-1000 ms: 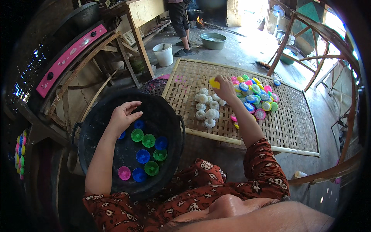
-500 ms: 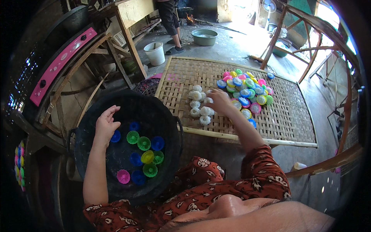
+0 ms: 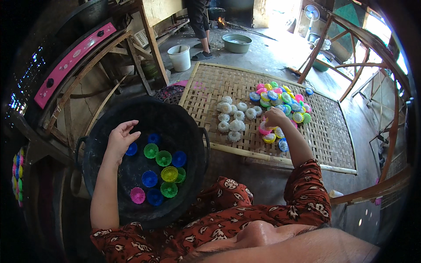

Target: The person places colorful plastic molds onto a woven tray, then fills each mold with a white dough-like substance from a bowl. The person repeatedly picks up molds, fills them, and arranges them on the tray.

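My left hand (image 3: 120, 139) hovers over a large black basin (image 3: 100, 184) with its fingers apart and nothing in them. Inside the basin lie several fluted plastic moulds, among them a yellow mould (image 3: 169, 174), a green mould (image 3: 163, 158) and a pink mould (image 3: 137, 195). My right hand (image 3: 276, 116) is at the near left side of a heap of coloured moulds (image 3: 287, 98) with white filling. Its fingers bend down together beside a pink filled mould (image 3: 263, 129); what they grip is hidden. White ring-shaped pieces (image 3: 237, 125) sit in a loose group left of that hand.
A woven bamboo tray (image 3: 210, 83) carries the rings and the filled moulds. Beyond it stand a white bucket (image 3: 179, 59), a green tub (image 3: 237, 43) and another person (image 3: 199, 22) near a small fire. A wooden frame (image 3: 315, 52) rises at the far right.
My right hand has moved right, from the white rings to the filled moulds. More of the rings now show. My left hand stays over the basin.
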Demonstrator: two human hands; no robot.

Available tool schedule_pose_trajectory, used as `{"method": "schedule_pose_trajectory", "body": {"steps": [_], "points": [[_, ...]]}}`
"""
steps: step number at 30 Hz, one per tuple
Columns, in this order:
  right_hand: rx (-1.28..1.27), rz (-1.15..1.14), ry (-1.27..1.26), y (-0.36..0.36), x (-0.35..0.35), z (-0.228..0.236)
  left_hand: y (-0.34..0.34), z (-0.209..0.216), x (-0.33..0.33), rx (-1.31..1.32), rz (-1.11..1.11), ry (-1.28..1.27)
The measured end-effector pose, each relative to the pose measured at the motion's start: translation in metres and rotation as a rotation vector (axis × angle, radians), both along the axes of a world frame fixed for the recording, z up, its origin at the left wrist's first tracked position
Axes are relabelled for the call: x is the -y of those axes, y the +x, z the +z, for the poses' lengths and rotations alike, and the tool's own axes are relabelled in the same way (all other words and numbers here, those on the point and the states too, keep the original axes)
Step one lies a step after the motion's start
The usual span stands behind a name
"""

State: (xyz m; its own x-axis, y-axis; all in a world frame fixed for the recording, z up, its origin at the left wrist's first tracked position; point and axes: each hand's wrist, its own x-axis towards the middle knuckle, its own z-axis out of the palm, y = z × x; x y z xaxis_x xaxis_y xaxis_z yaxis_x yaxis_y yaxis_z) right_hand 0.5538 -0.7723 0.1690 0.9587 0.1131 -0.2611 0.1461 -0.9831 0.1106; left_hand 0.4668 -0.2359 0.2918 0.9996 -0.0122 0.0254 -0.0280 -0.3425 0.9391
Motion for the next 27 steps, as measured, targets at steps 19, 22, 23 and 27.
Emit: {"method": "schedule_pose_trajectory", "body": {"steps": [19,22,23,27], "points": [[0.693,-0.056,0.525,0.011,-0.037,-0.074,-0.017,0.007,-0.002,0.024,-0.01,-0.028],[0.708,-0.044,0.578,0.011,-0.037,-0.076,-0.017,0.006,-0.001,0.013,-0.002,-0.036],[0.726,-0.024,0.584,0.011,-0.038,-0.078,-0.016,0.006,0.0,0.0,-0.006,-0.034],[0.548,0.002,0.433,0.013,-0.034,-0.075,-0.016,0.005,0.003,-0.002,-0.013,-0.038]]}}
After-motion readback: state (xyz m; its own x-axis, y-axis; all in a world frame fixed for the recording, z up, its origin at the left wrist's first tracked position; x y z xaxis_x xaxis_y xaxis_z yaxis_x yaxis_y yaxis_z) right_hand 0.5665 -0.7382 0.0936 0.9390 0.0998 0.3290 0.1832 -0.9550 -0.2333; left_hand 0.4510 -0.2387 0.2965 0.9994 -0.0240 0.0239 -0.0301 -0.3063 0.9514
